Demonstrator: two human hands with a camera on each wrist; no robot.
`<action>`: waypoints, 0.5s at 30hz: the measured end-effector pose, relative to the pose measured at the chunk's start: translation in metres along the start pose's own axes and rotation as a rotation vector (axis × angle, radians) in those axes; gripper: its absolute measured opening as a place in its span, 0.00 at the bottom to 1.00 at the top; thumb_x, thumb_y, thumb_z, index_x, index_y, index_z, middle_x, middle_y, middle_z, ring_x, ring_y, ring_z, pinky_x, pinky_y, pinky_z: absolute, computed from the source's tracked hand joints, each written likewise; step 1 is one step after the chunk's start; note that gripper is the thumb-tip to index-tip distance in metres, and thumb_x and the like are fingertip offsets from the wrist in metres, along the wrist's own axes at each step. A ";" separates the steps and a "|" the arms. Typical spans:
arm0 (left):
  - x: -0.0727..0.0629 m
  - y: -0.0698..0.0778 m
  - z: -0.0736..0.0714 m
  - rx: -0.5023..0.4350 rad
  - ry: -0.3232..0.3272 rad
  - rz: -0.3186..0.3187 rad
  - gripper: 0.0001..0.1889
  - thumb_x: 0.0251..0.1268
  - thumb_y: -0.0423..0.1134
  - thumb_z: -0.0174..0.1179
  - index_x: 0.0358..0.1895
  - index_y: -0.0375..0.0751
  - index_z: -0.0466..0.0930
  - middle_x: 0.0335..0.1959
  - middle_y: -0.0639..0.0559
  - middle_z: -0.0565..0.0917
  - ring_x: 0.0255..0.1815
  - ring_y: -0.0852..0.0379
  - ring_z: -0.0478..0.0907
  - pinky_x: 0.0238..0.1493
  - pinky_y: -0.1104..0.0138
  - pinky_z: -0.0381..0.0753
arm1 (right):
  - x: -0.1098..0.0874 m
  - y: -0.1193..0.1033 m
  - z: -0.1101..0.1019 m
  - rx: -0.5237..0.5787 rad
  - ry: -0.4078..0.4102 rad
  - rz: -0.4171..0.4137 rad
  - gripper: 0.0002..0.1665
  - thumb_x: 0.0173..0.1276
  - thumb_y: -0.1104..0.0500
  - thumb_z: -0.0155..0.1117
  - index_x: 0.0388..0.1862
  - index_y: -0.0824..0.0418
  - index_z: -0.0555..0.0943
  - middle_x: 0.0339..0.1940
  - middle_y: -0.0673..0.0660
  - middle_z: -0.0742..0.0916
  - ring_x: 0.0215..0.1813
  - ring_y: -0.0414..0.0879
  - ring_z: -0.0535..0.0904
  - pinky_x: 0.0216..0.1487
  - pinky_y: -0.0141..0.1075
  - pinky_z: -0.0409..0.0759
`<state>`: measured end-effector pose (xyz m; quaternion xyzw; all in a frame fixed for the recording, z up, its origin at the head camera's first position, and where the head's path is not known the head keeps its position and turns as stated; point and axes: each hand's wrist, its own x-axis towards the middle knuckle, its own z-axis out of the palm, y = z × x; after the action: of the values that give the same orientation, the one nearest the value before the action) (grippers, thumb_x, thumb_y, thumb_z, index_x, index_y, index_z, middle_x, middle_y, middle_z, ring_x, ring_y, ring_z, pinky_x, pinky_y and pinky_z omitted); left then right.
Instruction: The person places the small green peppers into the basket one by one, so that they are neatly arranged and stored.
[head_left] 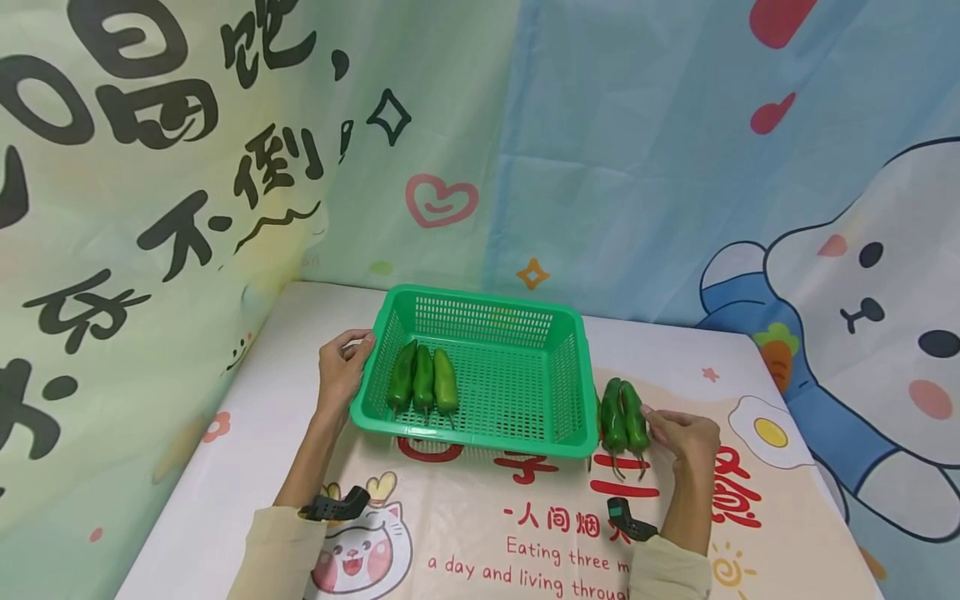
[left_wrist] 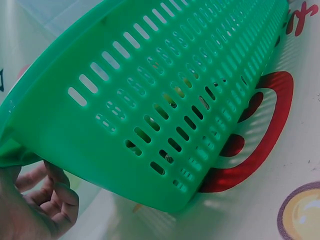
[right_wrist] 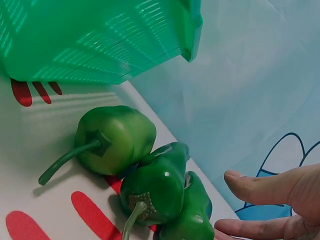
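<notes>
A green plastic basket with slotted walls holds three green peppers side by side at its left end. My left hand grips the basket's left rim, fingers curled beneath it in the left wrist view. Beyond the right wall, three more green peppers lie in a row on the table, stems toward me; the basket rim partly hides one in the head view. At the outermost of these peppers is my right hand, fingertips right at its side, thumb and fingers spread apart in the right wrist view.
The table wears a printed cover with red characters and a cartoon cat. Printed cloth curtains hang right behind it and along the left side. A small dark device sits on each wrist.
</notes>
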<state>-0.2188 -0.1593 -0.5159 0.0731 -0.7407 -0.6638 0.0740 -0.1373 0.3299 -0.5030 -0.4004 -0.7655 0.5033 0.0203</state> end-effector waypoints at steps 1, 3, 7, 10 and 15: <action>0.000 0.000 0.000 0.000 0.001 0.000 0.18 0.86 0.43 0.60 0.62 0.30 0.86 0.42 0.38 0.92 0.30 0.68 0.84 0.34 0.75 0.83 | 0.001 0.001 0.000 -0.004 -0.001 0.002 0.34 0.75 0.50 0.76 0.66 0.75 0.83 0.63 0.73 0.86 0.40 0.43 0.89 0.63 0.44 0.79; 0.000 0.000 0.000 0.000 0.002 -0.001 0.18 0.86 0.43 0.60 0.62 0.30 0.86 0.41 0.39 0.93 0.30 0.68 0.84 0.33 0.75 0.83 | 0.002 0.003 0.000 -0.011 -0.002 0.003 0.33 0.75 0.50 0.76 0.65 0.75 0.84 0.63 0.74 0.86 0.43 0.46 0.88 0.66 0.46 0.79; 0.000 0.000 0.001 0.000 0.002 -0.003 0.18 0.86 0.43 0.60 0.62 0.30 0.86 0.41 0.40 0.93 0.30 0.69 0.84 0.34 0.75 0.83 | 0.005 0.006 0.001 0.002 -0.009 0.018 0.32 0.76 0.52 0.75 0.66 0.76 0.83 0.68 0.75 0.82 0.51 0.51 0.86 0.65 0.44 0.77; 0.000 -0.001 0.000 0.002 0.005 -0.002 0.18 0.86 0.42 0.60 0.62 0.30 0.86 0.40 0.41 0.93 0.30 0.69 0.84 0.34 0.75 0.82 | 0.007 0.006 0.002 0.016 -0.024 0.032 0.32 0.76 0.52 0.74 0.67 0.76 0.82 0.71 0.75 0.80 0.59 0.56 0.82 0.64 0.42 0.76; 0.001 -0.001 0.000 0.001 0.008 -0.001 0.18 0.86 0.42 0.60 0.61 0.30 0.86 0.37 0.47 0.92 0.29 0.69 0.83 0.34 0.75 0.82 | 0.007 0.004 0.007 -0.024 -0.052 0.008 0.33 0.76 0.51 0.74 0.66 0.76 0.83 0.69 0.74 0.81 0.61 0.58 0.77 0.54 0.38 0.74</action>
<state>-0.2197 -0.1591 -0.5165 0.0760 -0.7406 -0.6632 0.0768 -0.1424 0.3300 -0.5124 -0.3903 -0.7703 0.5043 -0.0065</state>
